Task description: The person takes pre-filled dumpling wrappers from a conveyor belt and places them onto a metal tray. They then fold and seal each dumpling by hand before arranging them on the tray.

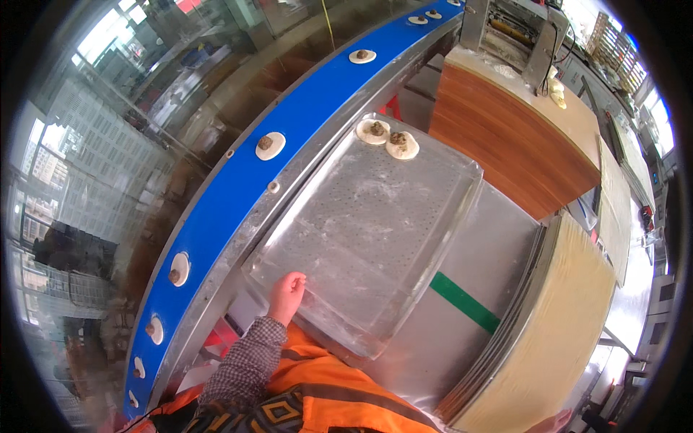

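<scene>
Dough rounds (402, 150) topped with dark filling lie as a touching pair in the tray's (339, 216) far left corner; others sit spaced along the blue belt (227, 206) to the left. I'd judge the step in hand as setting rounds on the tray, at an early point. The left hand (287, 296) is at the near left corner, fingers curled narrow, nothing visible in them. A pink patch at the near right may be the right hand (552, 422); I can't tell its grip. The next move calls for a light, level lift, filling upward. Underneath is a steel table (476, 245) with a green strip (465, 302); boards (570, 303) stand right, a wooden counter (512, 130) far right.
</scene>
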`<state>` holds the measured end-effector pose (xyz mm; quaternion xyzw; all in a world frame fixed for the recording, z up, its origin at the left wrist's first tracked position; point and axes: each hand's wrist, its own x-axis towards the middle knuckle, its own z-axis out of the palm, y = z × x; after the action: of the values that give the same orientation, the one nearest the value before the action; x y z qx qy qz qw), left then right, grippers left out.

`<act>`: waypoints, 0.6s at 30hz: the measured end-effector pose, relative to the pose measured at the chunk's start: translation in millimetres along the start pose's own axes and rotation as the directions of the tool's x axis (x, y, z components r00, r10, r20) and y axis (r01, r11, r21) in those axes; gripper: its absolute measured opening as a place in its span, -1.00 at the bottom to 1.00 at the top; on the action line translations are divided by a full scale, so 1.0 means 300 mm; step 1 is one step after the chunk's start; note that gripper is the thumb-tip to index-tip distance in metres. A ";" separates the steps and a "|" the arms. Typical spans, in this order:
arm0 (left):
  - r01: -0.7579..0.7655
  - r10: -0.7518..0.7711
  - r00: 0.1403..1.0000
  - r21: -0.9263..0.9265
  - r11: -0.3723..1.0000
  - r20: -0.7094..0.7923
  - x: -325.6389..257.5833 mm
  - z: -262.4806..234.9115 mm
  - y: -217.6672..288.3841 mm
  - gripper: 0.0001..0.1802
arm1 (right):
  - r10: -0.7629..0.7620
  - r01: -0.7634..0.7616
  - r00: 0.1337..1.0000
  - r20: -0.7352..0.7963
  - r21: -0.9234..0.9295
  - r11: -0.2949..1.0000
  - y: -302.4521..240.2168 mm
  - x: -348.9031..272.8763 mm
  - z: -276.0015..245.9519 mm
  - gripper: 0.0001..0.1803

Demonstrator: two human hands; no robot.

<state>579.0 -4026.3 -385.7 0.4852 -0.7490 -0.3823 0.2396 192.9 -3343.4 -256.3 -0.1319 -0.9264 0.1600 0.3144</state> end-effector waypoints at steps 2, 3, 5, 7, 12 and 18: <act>-0.085 0.084 0.996 -0.079 0.993 -0.018 0.013 -0.013 -0.024 -0.88 | -0.103 0.110 0.977 0.184 -0.027 0.994 0.000 -0.052 -0.024 -0.54; -0.121 0.120 0.993 -0.117 0.986 -0.010 0.026 -0.016 -0.041 -0.88 | -0.147 0.162 0.953 0.266 -0.036 0.986 0.008 -0.084 -0.040 -0.50; -0.159 0.175 0.984 -0.260 0.952 0.040 0.058 -0.022 -0.079 -0.89 | -0.140 0.107 0.987 0.084 0.321 0.941 0.006 -0.143 -0.041 -0.50; -0.214 0.230 0.972 -0.219 0.952 0.054 0.098 -0.031 -0.112 -0.89 | -0.053 0.085 0.996 -0.077 0.508 0.857 0.006 -0.283 -0.103 -0.54; -0.336 0.380 0.919 -0.295 0.894 0.107 0.263 0.002 -0.088 -0.89 | 0.030 -0.054 0.999 0.046 0.704 0.708 -0.214 -0.659 -0.323 -0.61; -0.163 0.295 0.907 -0.397 0.903 0.299 0.630 0.144 0.100 -0.81 | -0.058 -0.172 0.960 0.275 0.736 0.655 -0.657 -0.908 -0.457 -0.77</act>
<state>452.9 -4176.5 -389.6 0.2631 -0.7485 -0.5631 0.2312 459.2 -3588.3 -225.5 0.0046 -0.8059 0.5559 0.2038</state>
